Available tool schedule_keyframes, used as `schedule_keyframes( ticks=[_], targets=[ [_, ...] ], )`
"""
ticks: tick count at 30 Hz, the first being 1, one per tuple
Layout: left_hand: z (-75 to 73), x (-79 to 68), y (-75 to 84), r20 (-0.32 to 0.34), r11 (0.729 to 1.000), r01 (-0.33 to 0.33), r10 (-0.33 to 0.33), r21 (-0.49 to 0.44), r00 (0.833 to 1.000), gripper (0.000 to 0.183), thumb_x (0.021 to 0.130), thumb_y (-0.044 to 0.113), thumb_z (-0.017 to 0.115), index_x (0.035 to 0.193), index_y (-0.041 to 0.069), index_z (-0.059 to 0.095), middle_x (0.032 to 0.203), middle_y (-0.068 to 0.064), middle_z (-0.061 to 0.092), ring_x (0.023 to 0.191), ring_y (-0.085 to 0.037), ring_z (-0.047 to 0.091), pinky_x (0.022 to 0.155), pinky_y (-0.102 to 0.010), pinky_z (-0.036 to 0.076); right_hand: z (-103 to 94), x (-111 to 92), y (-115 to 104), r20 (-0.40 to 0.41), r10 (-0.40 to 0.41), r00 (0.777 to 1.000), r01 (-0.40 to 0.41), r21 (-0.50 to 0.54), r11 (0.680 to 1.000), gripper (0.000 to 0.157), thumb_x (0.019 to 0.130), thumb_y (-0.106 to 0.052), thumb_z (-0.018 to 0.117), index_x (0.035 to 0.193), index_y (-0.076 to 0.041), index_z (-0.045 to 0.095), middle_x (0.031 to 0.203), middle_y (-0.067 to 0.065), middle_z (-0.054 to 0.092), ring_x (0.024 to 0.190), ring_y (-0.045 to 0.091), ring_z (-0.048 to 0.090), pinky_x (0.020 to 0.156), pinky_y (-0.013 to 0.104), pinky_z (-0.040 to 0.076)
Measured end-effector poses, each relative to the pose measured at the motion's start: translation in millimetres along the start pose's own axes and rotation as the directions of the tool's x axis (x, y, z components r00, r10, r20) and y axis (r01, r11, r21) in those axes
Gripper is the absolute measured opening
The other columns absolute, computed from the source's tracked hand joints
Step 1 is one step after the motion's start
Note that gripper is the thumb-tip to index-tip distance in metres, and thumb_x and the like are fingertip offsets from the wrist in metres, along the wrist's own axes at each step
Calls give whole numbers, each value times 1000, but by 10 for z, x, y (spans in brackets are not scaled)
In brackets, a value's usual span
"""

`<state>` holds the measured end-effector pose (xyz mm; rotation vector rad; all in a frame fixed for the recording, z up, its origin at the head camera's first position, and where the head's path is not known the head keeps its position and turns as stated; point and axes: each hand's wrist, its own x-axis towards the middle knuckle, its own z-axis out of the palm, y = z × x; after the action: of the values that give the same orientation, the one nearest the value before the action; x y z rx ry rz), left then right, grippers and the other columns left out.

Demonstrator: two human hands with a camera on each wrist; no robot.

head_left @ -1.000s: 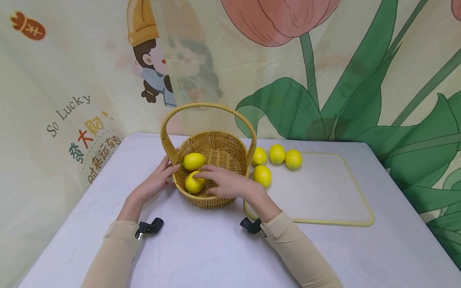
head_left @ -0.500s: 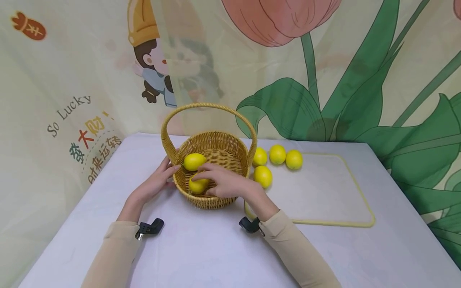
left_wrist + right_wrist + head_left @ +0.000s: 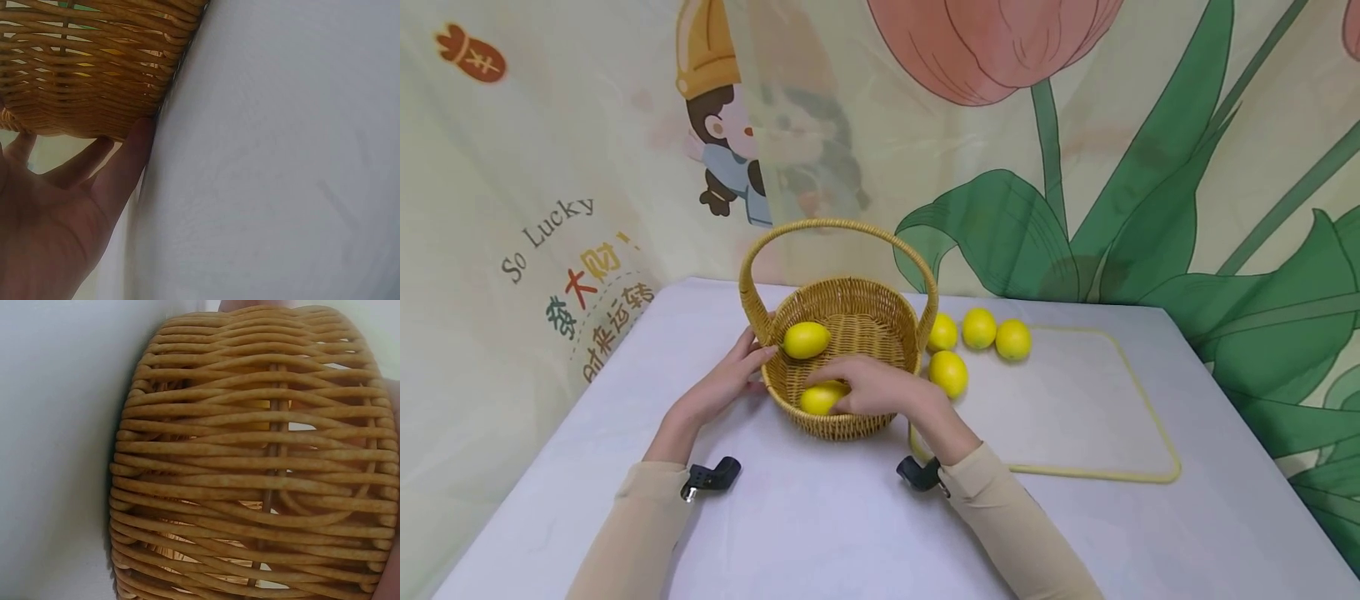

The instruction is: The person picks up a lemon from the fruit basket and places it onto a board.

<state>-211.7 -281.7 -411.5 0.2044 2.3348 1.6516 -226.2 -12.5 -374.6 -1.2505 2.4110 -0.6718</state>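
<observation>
A wicker basket [image 3: 850,429] with a tall arched handle stands on the white table. Two lemons lie inside it. One lemon [image 3: 807,340] rests at the left wall. The other lemon [image 3: 820,398] is at the front, with my right hand [image 3: 872,385] reaching over the rim and its fingers and thumb around it. My left hand [image 3: 722,382] touches the outside of the basket's left wall. In the left wrist view, its fingers [image 3: 128,165] lie nearly straight against the weave. The right wrist view is filled by the basket wall [image 3: 250,450], which hides most of my right hand.
Right of the basket lies a pale board [image 3: 1060,408] with a yellow edge. Several lemons sit at its upper left, one lemon [image 3: 948,373] nearest the basket. A printed cloth [image 3: 985,225] hangs behind the table.
The front lemon has shifted right and nearer to me inside the basket, with my right hand's fingers closing around it. My left hand stays at the basket wall.
</observation>
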Motion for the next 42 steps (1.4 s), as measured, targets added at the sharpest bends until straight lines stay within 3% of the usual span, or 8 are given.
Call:
schedule_keyframes(
  ticks=[8, 13, 21, 27, 35, 42],
  targets=[
    [2, -2, 17, -11, 1000, 13, -13, 8, 1000, 65, 104, 52, 42, 155, 52, 2, 168, -12, 9, 146, -43, 33, 108, -58, 44, -9, 19, 21, 66, -17, 998, 15, 31, 999, 57, 94, -10, 63, 146, -31, 51, 147, -10, 54, 133, 13, 50, 112, 33, 43],
    [10, 7, 28, -15, 1000, 13, -13, 6, 1000, 66, 103, 53, 42, 155, 50, 2, 168, -12, 9, 146, -43, 33, 109, -59, 43, -34, 11, 10, 89, -1, 996, -3, 49, 999, 55, 94, -10, 64, 144, -31, 53, 142, -10, 57, 123, 11, 53, 106, 31, 45],
    [6, 20, 29, -8, 1000, 12, -12, -3, 1000, 65, 103, 52, 42, 155, 51, 2, 167, -14, 10, 145, -44, 33, 109, -59, 42, -54, 16, 18, 66, 53, 996, -55, 29, 998, 52, 90, -12, 66, 139, -28, 56, 140, -6, 57, 125, 14, 52, 110, 37, 43],
    [-2, 20, 12, -5, 1000, 14, -14, -15, 1000, 64, 104, 51, 42, 155, 51, 3, 167, -15, 12, 144, -45, 35, 109, -59, 42, -48, 9, 27, 42, 74, 996, -74, 22, 997, 48, 88, -16, 67, 133, -30, 57, 126, -8, 61, 107, 16, 55, 94, 34, 48],
    [3, 11, 11, -4, 1000, 13, -13, -13, 1000, 64, 104, 51, 41, 155, 51, 3, 167, -16, 10, 144, -45, 35, 109, -58, 42, -27, -10, 25, 19, 55, 998, -55, -44, 998, 57, 90, -18, 62, 144, -32, 52, 146, -6, 54, 131, 16, 49, 112, 40, 41],
    [-3, 10, 11, -5, 1000, 11, -11, -9, 1000, 64, 103, 52, 42, 154, 53, 3, 168, -13, 9, 146, -43, 33, 109, -56, 43, -24, -29, 15, -25, 54, 998, -55, -72, 996, 53, 90, -23, 62, 142, -35, 54, 143, -7, 56, 132, 20, 48, 109, 45, 42]
  ],
)
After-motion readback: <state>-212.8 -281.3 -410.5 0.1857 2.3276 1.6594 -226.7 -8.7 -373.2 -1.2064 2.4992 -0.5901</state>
